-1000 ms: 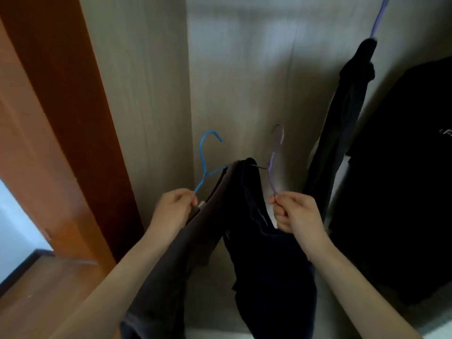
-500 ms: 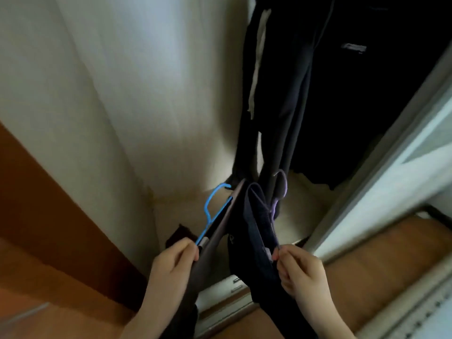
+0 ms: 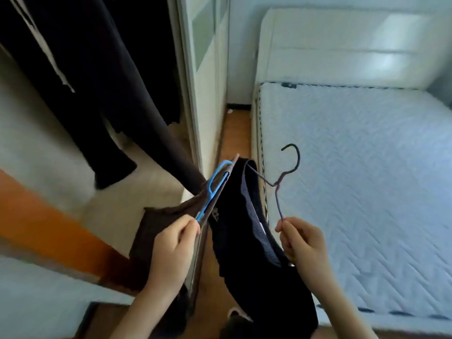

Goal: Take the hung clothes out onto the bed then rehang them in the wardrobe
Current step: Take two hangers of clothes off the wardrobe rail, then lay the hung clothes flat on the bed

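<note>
My left hand [image 3: 171,243] grips a blue hanger [image 3: 215,189] that carries a brown-grey garment [image 3: 156,231]. My right hand [image 3: 303,243] pinches the neck of a purple hanger [image 3: 281,189], and a dark navy garment [image 3: 247,241] hangs from it between my hands. Both garments dangle over the floor gap beside the bed [image 3: 354,192], which lies to the right with a bare white quilted mattress. The open wardrobe [image 3: 137,167] is at the left, with dark clothes [image 3: 102,77] hanging inside.
A white sliding wardrobe door [image 3: 208,69] stands between wardrobe and bed. The white padded headboard [image 3: 342,45] rises at the top right. A narrow strip of wooden floor [image 3: 237,128] runs along the bed. An orange-brown wood panel [image 3: 49,228] crosses the lower left.
The view has swung right from the wardrobe interior to the bed. Both hands still hold their hangers, and the two garments have come out of the wardrobe toward the mattress.
</note>
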Demonstrator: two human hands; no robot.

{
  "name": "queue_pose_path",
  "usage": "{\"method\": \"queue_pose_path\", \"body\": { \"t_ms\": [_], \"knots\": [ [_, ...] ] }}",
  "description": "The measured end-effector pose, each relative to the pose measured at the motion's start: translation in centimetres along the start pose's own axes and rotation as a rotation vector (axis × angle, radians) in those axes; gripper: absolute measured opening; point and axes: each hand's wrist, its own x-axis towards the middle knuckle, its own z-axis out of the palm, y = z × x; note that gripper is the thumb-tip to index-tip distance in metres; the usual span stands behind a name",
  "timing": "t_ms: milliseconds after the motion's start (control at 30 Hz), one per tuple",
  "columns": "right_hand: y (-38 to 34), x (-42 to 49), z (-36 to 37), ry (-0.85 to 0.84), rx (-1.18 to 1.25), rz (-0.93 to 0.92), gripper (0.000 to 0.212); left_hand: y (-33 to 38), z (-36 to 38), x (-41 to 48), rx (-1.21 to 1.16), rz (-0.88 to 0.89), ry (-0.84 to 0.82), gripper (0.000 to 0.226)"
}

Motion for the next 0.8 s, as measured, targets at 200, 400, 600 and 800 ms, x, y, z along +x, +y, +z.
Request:
{"method": "queue_pose_path", "body": {
  "t_ms": [200, 400, 600, 800],
  "knots": [
    [0.9, -8.3, -8.0, 0.24, -0.012, 0.011, 0.033, 3.0, 4.3, -4.2, 0.004, 0.097, -0.179, 0.035],
    [3.1, -17.3, -17.2, 0.509, 0.026, 0.037, 0.035, 6.1, 12.0, -9.6, 0.047, 0.204, -0.421, 0.034],
    [5.8, -28.9, -30.2, 0.756, 0.0, 0.054, 0.033, 11.6, 24.6, -16.4, 0.09, 0.261, -0.581, 0.028],
    [7.6, -37.5, -43.1, 0.912, -0.144, 0.107, 0.032, 16.2, 37.2, -25.0, 0.101, 0.231, -0.651, 0.038]
  ]
}}
